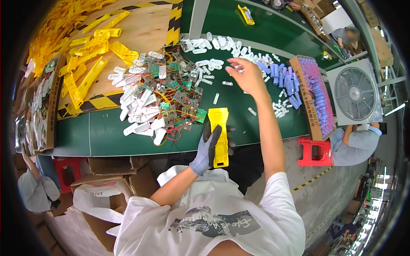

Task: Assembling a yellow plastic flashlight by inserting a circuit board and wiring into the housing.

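Both hands (pixel 208 149) (pixel 247 77) over table edge (pixel 128 150).

We get bright, even overhead light – colours saturated, shadows soft and short under the parts on the green table (pixel 239 109). Far right blows out to white glare near the fan (pixel 355 91). Heavy fisheye: table edges bow, corners fall to black vignette. Centre is sharp; the right hand (pixel 247 76) is slightly motion-blurred, and the rim goes soft and smeared.
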A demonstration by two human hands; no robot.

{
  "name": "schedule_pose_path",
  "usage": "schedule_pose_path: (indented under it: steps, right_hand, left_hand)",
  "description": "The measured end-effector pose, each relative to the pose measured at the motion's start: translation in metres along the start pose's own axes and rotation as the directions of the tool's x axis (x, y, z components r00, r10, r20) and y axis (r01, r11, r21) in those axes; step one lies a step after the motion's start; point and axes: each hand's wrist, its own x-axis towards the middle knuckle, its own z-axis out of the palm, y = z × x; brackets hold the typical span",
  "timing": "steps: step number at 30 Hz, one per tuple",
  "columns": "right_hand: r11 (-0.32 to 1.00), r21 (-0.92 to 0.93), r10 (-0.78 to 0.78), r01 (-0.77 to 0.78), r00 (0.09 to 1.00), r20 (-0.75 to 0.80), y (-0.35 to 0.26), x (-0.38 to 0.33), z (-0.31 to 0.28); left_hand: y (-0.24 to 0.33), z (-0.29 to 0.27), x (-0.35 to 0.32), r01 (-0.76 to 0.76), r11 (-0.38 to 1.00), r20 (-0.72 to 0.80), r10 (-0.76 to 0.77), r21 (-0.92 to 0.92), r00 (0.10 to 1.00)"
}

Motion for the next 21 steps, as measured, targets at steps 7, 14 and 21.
schedule_pose_path:
  steps: [7, 14, 21]
  right_hand:
    - [0.961, -0.255, -0.064, 0.108, 0.983, 0.175, 0.014, 0.030, 0.020]
    - [0.997, 0.073, -0.001, 0.001, 1.000, 0.009, 0.029, 0.019, 0.003]
    - [0.835, -0.518, 0.169, -0.188, 0.982, -0.084, 0.095, 0.012, -0.069]
  left_hand:
    - [-0.001, -0.010, 0.007, 0.084, 0.982, 0.118, -0.065, -0.169, 0.991]
    - [0.006, -0.017, 0.009, 0.141, 0.990, 0.244, -0.140, 0.015, 0.960]
    - [-0.001, -0.003, 0.015, 0.046, 0.999, 0.100, -0.044, -0.018, 0.994]
